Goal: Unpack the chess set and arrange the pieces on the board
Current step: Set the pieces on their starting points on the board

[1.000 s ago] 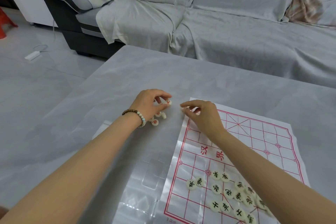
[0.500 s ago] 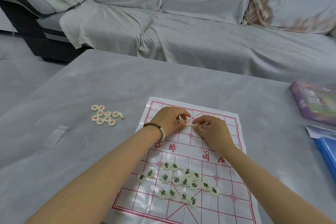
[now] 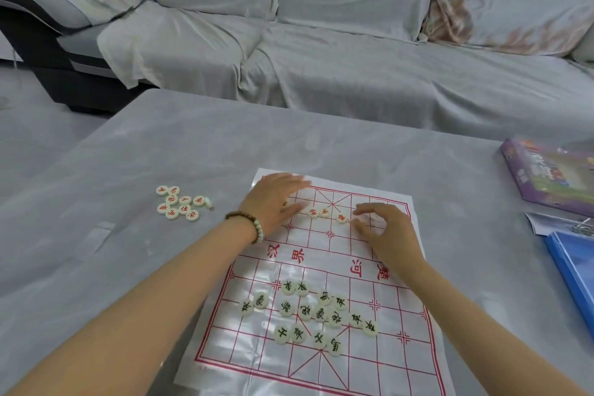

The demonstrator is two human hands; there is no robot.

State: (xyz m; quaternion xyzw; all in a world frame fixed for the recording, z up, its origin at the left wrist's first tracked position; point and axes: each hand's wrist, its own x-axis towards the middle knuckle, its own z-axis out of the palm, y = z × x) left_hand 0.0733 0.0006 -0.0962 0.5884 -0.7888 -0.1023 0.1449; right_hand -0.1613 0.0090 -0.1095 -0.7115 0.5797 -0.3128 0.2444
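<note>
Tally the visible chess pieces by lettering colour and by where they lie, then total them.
Black-lettered pieces on the board: 16
Red-lettered placed pieces on the board: 3
Red-lettered loose pieces on the table: 9
Piece on its edge beside them, lettering hidden: 1
Total: 29

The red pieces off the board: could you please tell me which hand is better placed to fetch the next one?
Probably the left: the left hand lies on the left side of the board, nearest the red pieces; the right hand is over its right half.
</note>
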